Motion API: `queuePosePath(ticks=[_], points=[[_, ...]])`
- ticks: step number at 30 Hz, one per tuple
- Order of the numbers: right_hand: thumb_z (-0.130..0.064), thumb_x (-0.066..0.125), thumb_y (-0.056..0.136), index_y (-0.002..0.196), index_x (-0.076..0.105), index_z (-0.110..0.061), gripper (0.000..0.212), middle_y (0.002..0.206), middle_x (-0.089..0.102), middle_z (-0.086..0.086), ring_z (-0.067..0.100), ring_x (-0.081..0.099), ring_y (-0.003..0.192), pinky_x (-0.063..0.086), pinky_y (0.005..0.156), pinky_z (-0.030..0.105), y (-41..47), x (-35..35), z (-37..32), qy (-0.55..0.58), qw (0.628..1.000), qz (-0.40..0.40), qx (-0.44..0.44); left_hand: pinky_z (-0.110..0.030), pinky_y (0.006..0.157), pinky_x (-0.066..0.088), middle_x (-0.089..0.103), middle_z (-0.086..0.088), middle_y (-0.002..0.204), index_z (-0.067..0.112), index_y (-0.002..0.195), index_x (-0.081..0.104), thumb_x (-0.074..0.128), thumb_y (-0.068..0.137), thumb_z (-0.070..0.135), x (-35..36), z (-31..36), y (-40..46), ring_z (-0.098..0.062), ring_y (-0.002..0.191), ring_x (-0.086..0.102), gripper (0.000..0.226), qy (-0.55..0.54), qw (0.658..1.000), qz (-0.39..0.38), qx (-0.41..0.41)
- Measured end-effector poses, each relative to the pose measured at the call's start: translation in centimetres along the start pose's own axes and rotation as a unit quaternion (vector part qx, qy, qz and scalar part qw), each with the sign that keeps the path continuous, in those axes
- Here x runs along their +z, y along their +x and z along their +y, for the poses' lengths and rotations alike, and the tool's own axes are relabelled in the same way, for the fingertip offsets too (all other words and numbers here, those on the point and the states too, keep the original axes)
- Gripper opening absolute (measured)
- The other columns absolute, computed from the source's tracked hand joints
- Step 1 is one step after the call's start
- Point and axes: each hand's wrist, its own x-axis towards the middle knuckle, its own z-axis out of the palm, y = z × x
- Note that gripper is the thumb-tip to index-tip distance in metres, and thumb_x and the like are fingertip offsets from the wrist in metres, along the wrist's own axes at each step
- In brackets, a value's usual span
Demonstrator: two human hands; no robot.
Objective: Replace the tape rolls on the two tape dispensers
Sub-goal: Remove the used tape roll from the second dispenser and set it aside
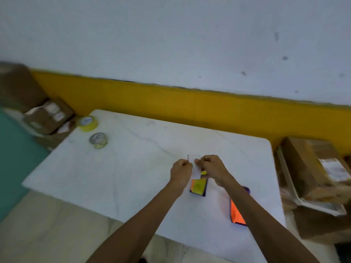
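Note:
On the white marble table (133, 168), my left hand (181, 170) and my right hand (213, 168) both pinch a strip of clear tape (195, 168) pulled up from a tape dispenser (198, 186) with an orange and yellow body and a dark frame. A second dispenser (237, 213), orange with a dark frame, lies to the right, partly hidden under my right forearm. Two tape rolls rest at the far left: a yellowish roll (87, 123) near the corner and a thinner roll (98, 140) closer to me.
Cardboard boxes (47, 116) are stacked beyond the table's far left corner. More brown boxes (313, 173) crowd the right edge. A white wall with a yellow band (190, 105) runs behind the table. The picture is blurred.

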Motion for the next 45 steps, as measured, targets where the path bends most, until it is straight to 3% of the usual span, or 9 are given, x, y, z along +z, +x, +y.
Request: queuePosePath(ticks=[7, 13, 16, 19, 27, 34, 36, 40, 45], points=[[-0.017, 0.061, 0.092, 0.081, 0.063, 0.009, 0.028, 0.087, 0.07, 0.016, 0.022, 0.072, 0.076, 0.058, 0.053, 0.027, 1.1, 17.4, -7.4, -0.027, 0.988, -0.142, -0.049, -0.036, 0.077, 0.051, 0.061, -0.007, 0.09, 0.01, 0.082, 0.062, 0.046, 0.087, 0.01, -17.8, -2.1, 0.4, -0.024, 0.084, 0.056, 0.016, -0.055, 0.99, 0.132, 0.0], [-0.02, 0.066, 0.088, 0.09, 0.062, 0.015, 0.035, 0.096, 0.071, 0.026, 0.027, 0.071, 0.08, 0.06, 0.056, 0.033, 0.7, 30.9, -12.4, -0.032, 0.978, -0.189, -0.081, -0.051, 0.091, 0.054, 0.062, -0.009, 0.09, 0.016, 0.073, 0.063, 0.047, 0.086, 0.011, -31.9, -3.8, 0.4, -0.029, 0.091, 0.059, 0.02, -0.076, 0.979, 0.19, 0.006], [-0.022, 0.067, 0.087, 0.086, 0.064, 0.013, 0.034, 0.093, 0.071, 0.023, 0.028, 0.071, 0.082, 0.062, 0.062, 0.038, 0.5, 35.9, -14.4, -0.036, 0.975, -0.195, -0.096, -0.05, 0.092, 0.054, 0.063, -0.011, 0.099, 0.013, 0.083, 0.064, 0.049, 0.088, 0.014, -37.0, -4.0, 0.7, -0.033, 0.101, 0.061, 0.017, -0.076, 0.975, 0.21, 0.012], [-0.021, 0.066, 0.089, 0.078, 0.065, 0.0, 0.024, 0.097, 0.071, 0.021, 0.031, 0.071, 0.092, 0.063, 0.063, 0.037, 0.5, 40.2, -16.2, -0.054, 0.972, -0.205, -0.102, -0.044, 0.094, 0.054, 0.059, -0.008, 0.098, 0.013, 0.089, 0.06, 0.051, 0.092, 0.015, -41.3, -4.6, 1.5, -0.028, 0.096, 0.057, 0.01, -0.086, 0.97, 0.226, 0.009], [-0.021, 0.063, 0.091, 0.093, 0.064, 0.003, 0.024, 0.097, 0.069, 0.018, 0.027, 0.068, 0.09, 0.063, 0.063, 0.035, 4.5, 46.1, -17.9, -0.065, 0.975, -0.202, -0.071, -0.033, 0.084, 0.052, 0.056, -0.006, 0.099, 0.013, 0.097, 0.057, 0.053, 0.093, 0.019, -46.8, -5.4, 7.5, -0.024, 0.095, 0.055, 0.009, -0.059, 0.978, 0.201, -0.021], [-0.022, 0.061, 0.092, 0.094, 0.062, 0.002, 0.024, 0.103, 0.069, 0.02, 0.029, 0.068, 0.093, 0.061, 0.063, 0.032, 13.2, 51.3, -17.5, -0.054, 0.982, -0.18, -0.034, -0.042, 0.097, 0.052, 0.065, -0.013, 0.115, 0.004, 0.112, 0.064, 0.057, 0.089, 0.014, -50.6, -5.8, 16.9, -0.029, 0.106, 0.06, 0.027, -0.025, 0.985, 0.163, -0.048], [-0.023, 0.062, 0.092, 0.088, 0.062, 0.0, 0.023, 0.1, 0.069, 0.021, 0.028, 0.069, 0.089, 0.061, 0.065, 0.034, 15.9, 52.9, -17.5, -0.045, 0.984, -0.172, -0.021, -0.035, 0.092, 0.052, 0.063, -0.009, 0.108, 0.005, 0.112, 0.063, 0.057, 0.09, 0.015, -51.7, -5.6, 19.7, -0.024, 0.098, 0.058, 0.026, 0.016, 0.986, 0.158, -0.052], [-0.027, 0.062, 0.091, 0.087, 0.063, 0.001, 0.028, 0.099, 0.07, 0.028, 0.026, 0.069, 0.081, 0.06, 0.075, 0.041, 20.4, 55.7, -16.7, -0.038, 0.986, -0.162, 0.013, -0.029, 0.075, 0.046, 0.059, -0.005, 0.09, 0.008, 0.095, 0.065, 0.058, 0.088, 0.014, -54.1, -5.6, 24.7, -0.022, 0.087, 0.055, 0.012, 0.094, 0.985, 0.136, -0.044], [-0.029, 0.059, 0.093, 0.097, 0.064, 0.009, 0.038, 0.101, 0.071, 0.027, 0.025, 0.068, 0.08, 0.06, 0.073, 0.037, 23.8, 57.8, -17.3, -0.03, 0.99, -0.131, 0.045, -0.035, 0.076, 0.053, 0.064, -0.015, 0.087, 0.009, 0.082, 0.061, 0.06, 0.087, 0.013, -56.1, -5.2, 29.6, -0.029, 0.084, 0.061, 0.006, 0.163, 0.981, 0.102, -0.009]])
